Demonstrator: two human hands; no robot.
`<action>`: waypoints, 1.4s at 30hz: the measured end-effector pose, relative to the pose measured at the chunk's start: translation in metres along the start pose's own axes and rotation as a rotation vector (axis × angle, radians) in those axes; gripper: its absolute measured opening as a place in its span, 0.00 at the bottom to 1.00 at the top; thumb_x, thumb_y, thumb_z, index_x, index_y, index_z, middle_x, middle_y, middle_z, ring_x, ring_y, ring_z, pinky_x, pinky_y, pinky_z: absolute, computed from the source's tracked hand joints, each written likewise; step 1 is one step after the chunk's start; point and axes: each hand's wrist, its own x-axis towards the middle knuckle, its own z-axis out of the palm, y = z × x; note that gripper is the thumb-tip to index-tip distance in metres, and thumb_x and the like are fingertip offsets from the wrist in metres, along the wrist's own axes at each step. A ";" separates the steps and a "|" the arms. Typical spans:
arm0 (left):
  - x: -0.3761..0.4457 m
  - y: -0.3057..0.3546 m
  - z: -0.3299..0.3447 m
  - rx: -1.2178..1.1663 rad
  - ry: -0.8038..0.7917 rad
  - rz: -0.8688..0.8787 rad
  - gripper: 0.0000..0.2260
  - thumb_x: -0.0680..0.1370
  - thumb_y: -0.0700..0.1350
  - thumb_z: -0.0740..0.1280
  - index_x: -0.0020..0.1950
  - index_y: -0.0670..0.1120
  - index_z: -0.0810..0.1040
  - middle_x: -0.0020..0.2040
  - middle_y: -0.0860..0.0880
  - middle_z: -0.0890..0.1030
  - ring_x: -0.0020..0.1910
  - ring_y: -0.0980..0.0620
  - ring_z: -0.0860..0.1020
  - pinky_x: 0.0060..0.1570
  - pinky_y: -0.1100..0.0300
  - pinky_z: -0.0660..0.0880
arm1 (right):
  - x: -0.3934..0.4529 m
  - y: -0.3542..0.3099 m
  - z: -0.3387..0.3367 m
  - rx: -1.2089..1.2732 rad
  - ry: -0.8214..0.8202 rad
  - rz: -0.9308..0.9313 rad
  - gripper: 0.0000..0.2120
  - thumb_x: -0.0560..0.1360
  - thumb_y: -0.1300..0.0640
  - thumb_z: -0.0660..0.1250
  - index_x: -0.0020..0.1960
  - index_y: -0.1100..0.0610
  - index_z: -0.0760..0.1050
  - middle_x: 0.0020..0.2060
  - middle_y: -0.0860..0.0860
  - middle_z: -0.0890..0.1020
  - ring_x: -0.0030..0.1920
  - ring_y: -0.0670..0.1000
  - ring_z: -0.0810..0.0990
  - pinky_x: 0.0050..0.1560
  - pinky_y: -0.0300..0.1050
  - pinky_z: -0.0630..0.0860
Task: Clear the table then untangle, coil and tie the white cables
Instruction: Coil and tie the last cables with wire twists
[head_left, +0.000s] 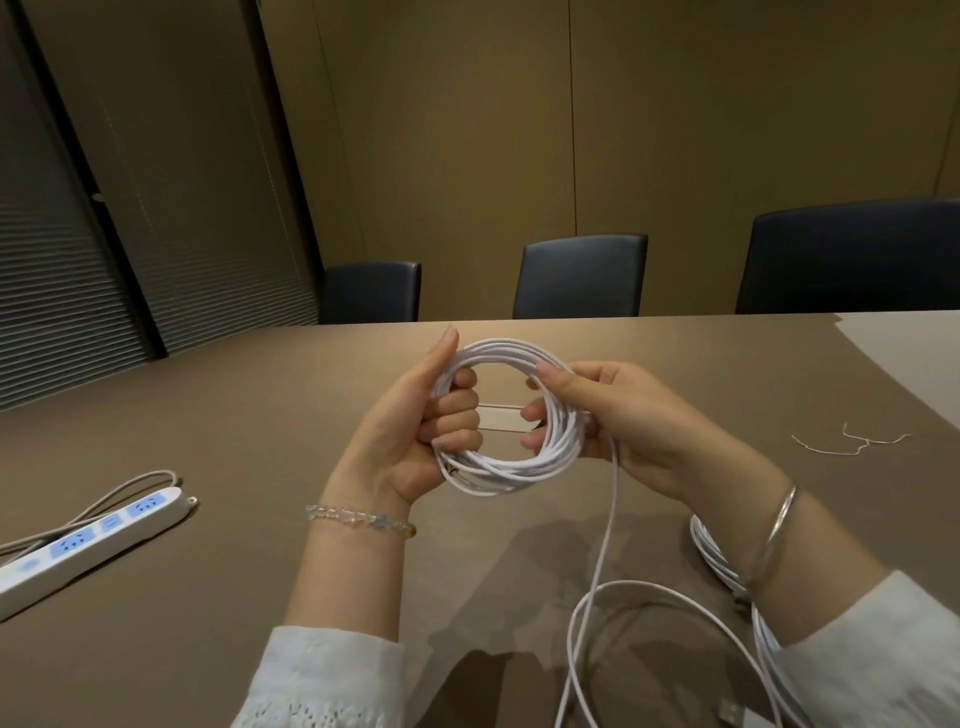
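From the head camera, a white cable coil (506, 415) is held upright above the brown table (260, 415), between both hands. The left hand (415, 426) has its fingers curled through the ring and round the left side of the bundle, thumb straight up along the outside; the right hand (618, 415) pinches the right side, thumb on top and fingertips poking through the opening. A loose tail (605, 535) drops from the right side of the coil and loops on the table near the person (its far end runs out of frame). The cable looks light, thin and springy, so the turns will likely fan open if either grip slackens; the safest hold is across all strands at once, on opposite sides of the ring. Thin wire ties (852, 444) lie well to the right, a power strip (88, 545) to the left, and another white cable bundle (719, 561) sits under the right forearm.
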 end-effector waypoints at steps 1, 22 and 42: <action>0.000 0.001 -0.002 -0.025 0.031 0.042 0.18 0.76 0.56 0.66 0.33 0.45 0.71 0.21 0.54 0.62 0.16 0.59 0.61 0.15 0.68 0.61 | 0.001 0.002 0.000 -0.006 0.003 0.000 0.18 0.73 0.48 0.68 0.53 0.61 0.80 0.43 0.58 0.85 0.40 0.56 0.85 0.40 0.46 0.82; -0.010 0.023 -0.045 -0.266 0.618 0.694 0.21 0.80 0.59 0.62 0.34 0.49 0.64 0.22 0.54 0.58 0.19 0.57 0.56 0.20 0.66 0.59 | -0.003 0.054 0.051 -0.493 -0.475 0.264 0.09 0.81 0.68 0.56 0.57 0.69 0.73 0.37 0.55 0.80 0.32 0.49 0.80 0.40 0.42 0.80; -0.004 -0.001 0.002 0.966 0.317 0.432 0.19 0.80 0.57 0.62 0.36 0.46 0.74 0.25 0.51 0.73 0.24 0.55 0.72 0.28 0.62 0.71 | -0.011 0.005 0.046 -0.701 0.012 -0.251 0.04 0.75 0.55 0.71 0.47 0.52 0.84 0.37 0.45 0.82 0.37 0.42 0.77 0.42 0.40 0.75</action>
